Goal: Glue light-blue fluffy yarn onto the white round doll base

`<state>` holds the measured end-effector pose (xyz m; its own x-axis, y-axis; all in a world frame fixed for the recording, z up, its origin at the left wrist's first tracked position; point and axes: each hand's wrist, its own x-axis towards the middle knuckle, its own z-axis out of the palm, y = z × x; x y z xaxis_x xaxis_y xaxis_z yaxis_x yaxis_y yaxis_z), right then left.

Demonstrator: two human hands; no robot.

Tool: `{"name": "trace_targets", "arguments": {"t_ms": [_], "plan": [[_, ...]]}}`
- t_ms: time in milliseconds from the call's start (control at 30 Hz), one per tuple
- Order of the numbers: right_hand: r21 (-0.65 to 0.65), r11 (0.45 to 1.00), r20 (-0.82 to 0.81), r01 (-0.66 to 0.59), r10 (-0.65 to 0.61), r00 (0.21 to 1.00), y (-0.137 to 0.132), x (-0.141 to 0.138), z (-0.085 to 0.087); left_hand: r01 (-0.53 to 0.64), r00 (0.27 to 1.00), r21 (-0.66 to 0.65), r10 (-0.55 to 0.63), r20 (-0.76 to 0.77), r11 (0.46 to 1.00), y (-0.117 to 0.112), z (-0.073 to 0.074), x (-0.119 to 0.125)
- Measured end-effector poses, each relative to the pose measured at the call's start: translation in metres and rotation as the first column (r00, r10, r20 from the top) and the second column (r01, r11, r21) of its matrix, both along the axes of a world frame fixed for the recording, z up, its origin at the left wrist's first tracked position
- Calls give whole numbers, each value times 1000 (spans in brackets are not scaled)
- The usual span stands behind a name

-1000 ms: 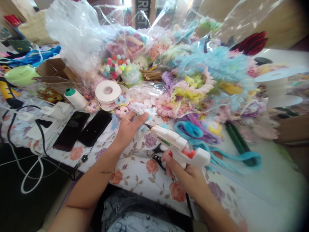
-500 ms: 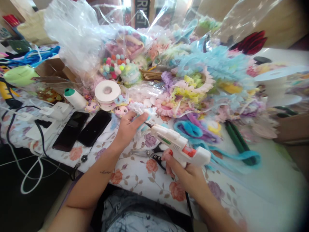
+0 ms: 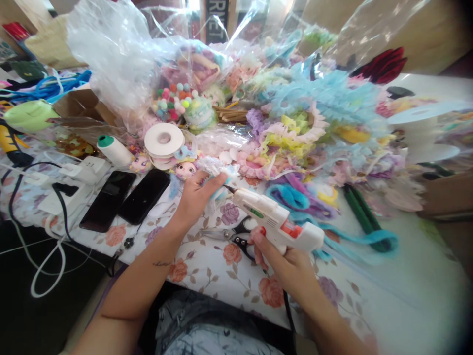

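Note:
My left hand (image 3: 195,195) is closed around a small fluffy white and blue craft piece (image 3: 218,170) held just above the flowered tablecloth (image 3: 207,271). My right hand (image 3: 286,264) grips a white hot glue gun (image 3: 277,222), a finger on its trigger. The gun's nozzle points left and nearly touches the fluffy piece. Black-handled scissors (image 3: 236,234) lie on the cloth just under the gun. A small doll head (image 3: 185,170) lies beside my left hand.
Two dark phones (image 3: 125,197) lie left of my hand beside a white power strip (image 3: 79,180) with cables. A ribbon spool (image 3: 164,139), a thread cone (image 3: 113,149), pompoms and heaps of pastel ruffled trims (image 3: 295,128) fill the back. Blue pipe cleaners (image 3: 354,241) lie to the right.
The glue gun's nozzle has crept slightly left and up toward the fluffy piece. My left hand has stayed where it was.

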<state>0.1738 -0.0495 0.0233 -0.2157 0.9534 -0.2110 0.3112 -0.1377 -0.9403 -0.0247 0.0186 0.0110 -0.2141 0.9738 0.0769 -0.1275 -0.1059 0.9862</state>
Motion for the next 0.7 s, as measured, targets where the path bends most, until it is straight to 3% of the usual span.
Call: {"name": "trace_targets", "arguments": {"t_ms": [467, 600, 700], "plan": [[6, 999, 4, 47, -47, 999, -1, 2, -2, -9, 1000, 24, 9, 2, 1000, 1, 0, 0], [188, 980, 103, 66, -87, 991, 0, 2, -3, -22, 999, 19, 21, 41, 1000, 1, 1, 1], [316, 947, 146, 61, -112, 983, 0, 2, 0, -60, 982, -38, 66, 176, 997, 3, 4, 0]]}}
